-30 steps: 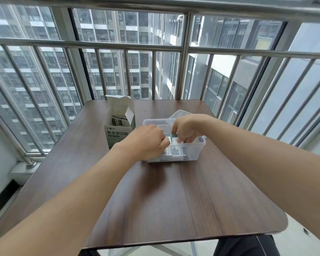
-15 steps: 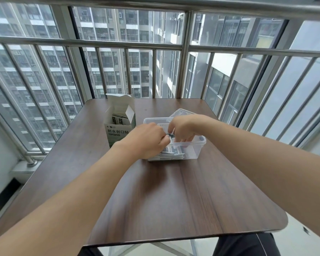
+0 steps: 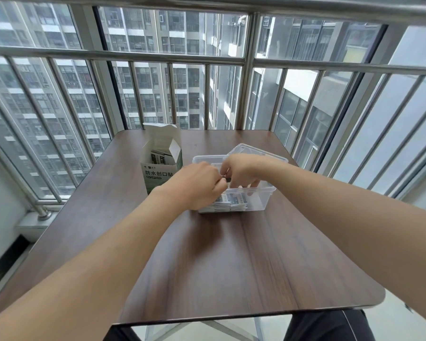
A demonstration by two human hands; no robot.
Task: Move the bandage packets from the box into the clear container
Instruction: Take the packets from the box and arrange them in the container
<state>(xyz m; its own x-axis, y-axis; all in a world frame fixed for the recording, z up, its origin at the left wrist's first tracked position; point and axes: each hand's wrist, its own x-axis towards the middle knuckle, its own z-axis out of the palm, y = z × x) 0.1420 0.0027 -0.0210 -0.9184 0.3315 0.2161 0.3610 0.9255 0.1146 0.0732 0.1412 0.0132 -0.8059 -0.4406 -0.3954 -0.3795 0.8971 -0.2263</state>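
Note:
The clear container [image 3: 265,201] stands in the middle of the far half of the table, with a stack of bandage packets [image 3: 228,203] lying flat inside. The white and green box [image 3: 161,166] stands open just left of it, and more packets [image 3: 159,157] show inside. My left hand [image 3: 197,184] is curled over the container's near left corner. My right hand [image 3: 241,169] reaches in from above. The fingertips of both meet on a small dark packet edge [image 3: 226,178] above the stack, and the fingers hide most of it.
The dark wooden table [image 3: 219,262] has rounded corners and its near edge is close to my legs. A clear lid [image 3: 252,151] leans behind the container. A steel railing [image 3: 246,70] and windows close off the far and left sides.
Both hands have risen a little and drawn together over the container. My right hand's fingers have lifted from deep in the container toward my left fingertips.

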